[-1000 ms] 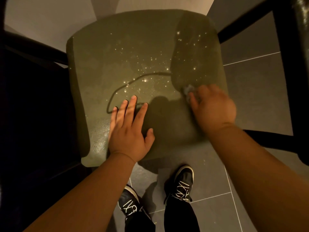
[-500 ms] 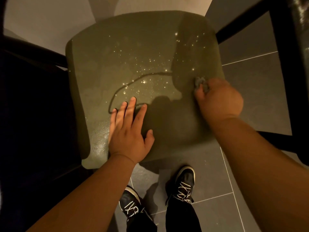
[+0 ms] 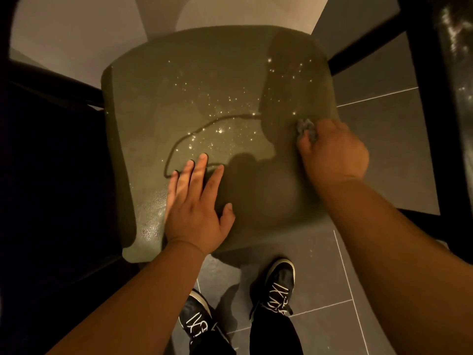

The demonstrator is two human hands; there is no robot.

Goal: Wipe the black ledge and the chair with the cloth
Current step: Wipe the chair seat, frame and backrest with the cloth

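Note:
The chair seat (image 3: 194, 93) is olive green and glistens with wet droplets and a curved wet line. My right hand (image 3: 335, 155) is closed around a small grey cloth (image 3: 304, 126), pressing it on the seat near its right edge. Only a crumpled bit of the cloth shows past my fingers. My left hand (image 3: 197, 208) lies flat on the seat's front part, fingers spread, holding nothing.
Black chair frame bars run at the left (image 3: 51, 80) and at the upper right (image 3: 363, 44). A dark glossy surface (image 3: 455, 73) stands at the far right. My two black shoes (image 3: 276, 288) stand on grey floor tiles just in front of the seat.
My right hand has slid the cloth away from me along the seat's right side. My left hand has stayed flat in the same place.

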